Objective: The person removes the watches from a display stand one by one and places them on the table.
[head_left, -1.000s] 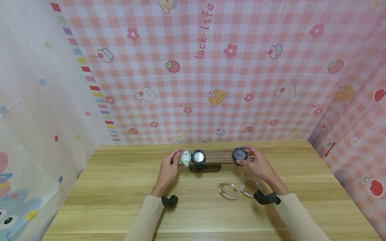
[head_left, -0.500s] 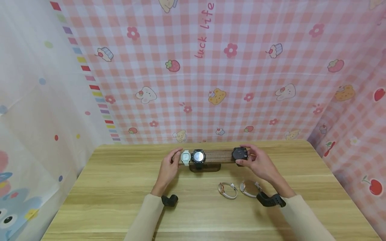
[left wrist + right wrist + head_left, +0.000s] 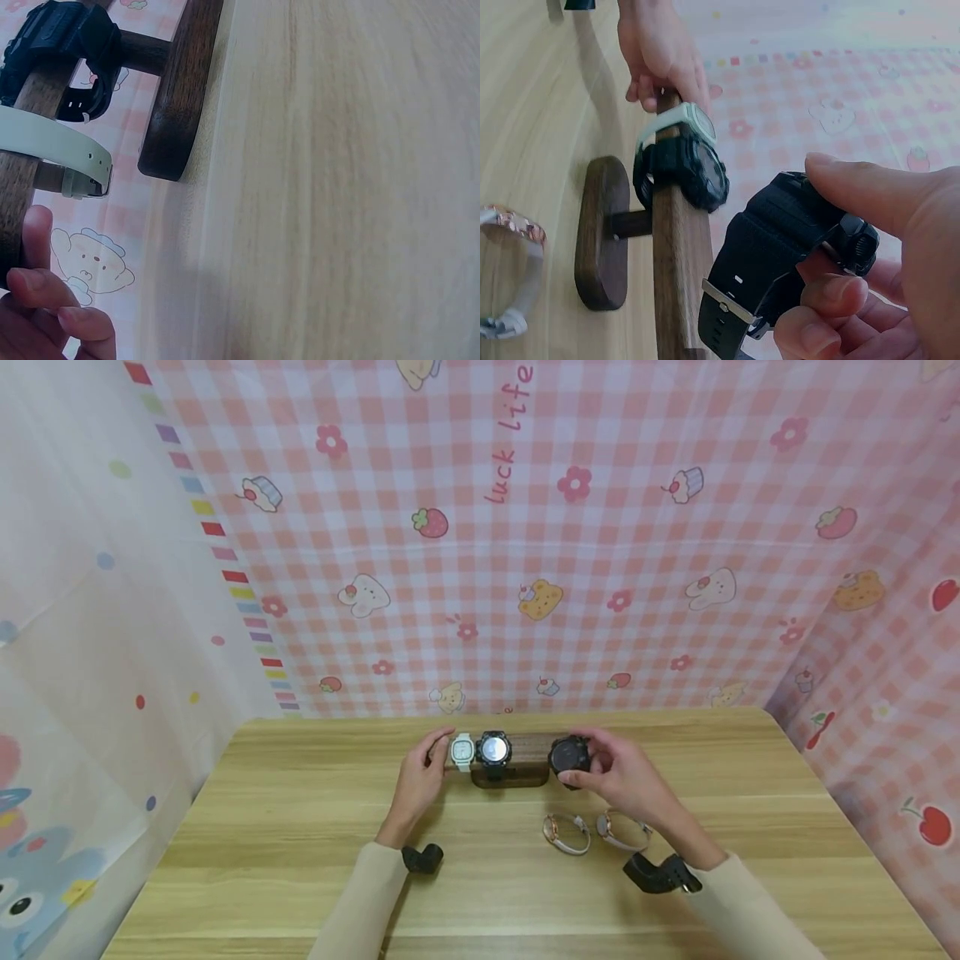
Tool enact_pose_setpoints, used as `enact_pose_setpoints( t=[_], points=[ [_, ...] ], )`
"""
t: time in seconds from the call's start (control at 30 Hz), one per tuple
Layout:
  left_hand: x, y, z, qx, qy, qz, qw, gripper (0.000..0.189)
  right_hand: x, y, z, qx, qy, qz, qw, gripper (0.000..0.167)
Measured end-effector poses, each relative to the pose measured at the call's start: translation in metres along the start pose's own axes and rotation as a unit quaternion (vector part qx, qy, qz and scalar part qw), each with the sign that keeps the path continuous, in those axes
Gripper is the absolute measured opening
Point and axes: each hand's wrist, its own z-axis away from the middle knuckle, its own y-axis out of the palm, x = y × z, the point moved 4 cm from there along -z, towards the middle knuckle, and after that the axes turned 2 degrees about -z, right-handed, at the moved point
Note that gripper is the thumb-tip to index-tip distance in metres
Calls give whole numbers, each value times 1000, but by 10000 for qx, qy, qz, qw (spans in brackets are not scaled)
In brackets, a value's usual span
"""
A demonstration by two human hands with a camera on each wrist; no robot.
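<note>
My left hand grips the left end of a dark wooden watch stand, its fingers curled at the bar end in the left wrist view. A pale green-white watch sits round the bar beside this hand, with a black watch next to it. My right hand pinches another black watch between thumb and fingers. Its strap is a buckled loop, and in the right wrist view it is apart from the bar, on the bar's right side. In the head view this watch and hand hide the bar's right end.
Two light-strapped watches lie on the wooden table in front of the stand: one left, the other right, near my right wrist. The stand's oval base rests on the table. A checked cloth hangs behind.
My right hand has drawn the black watch off the bar's right end and brought it left and nearer to me, its face turning darker. The left hand stays put on the stand.
</note>
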Motion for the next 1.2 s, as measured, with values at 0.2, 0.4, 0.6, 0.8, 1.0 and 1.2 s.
enact_pose_setpoints(
  t=[0.2,0.4,0.6,0.8,1.0,1.2],
  points=[
    [-1,0,0,15,-15,59,10000,30,10,16,1,156,-150,207,9996,59],
    [-1,0,1,3,-13,59,10000,32,14,33,2,287,-75,179,9994,58],
    [-2,1,0,-12,44,64,10000,33,14,55,3,576,-91,193,9981,58],
    [-2,1,-1,-11,21,55,10000,34,12,68,4,696,-165,166,9973,57],
    [-2,2,0,23,3,143,9999,34,6,76,5,683,-177,473,9964,57],
    [-2,1,0,26,-23,116,9999,33,1,84,6,693,-153,471,9964,58]
  ],
)
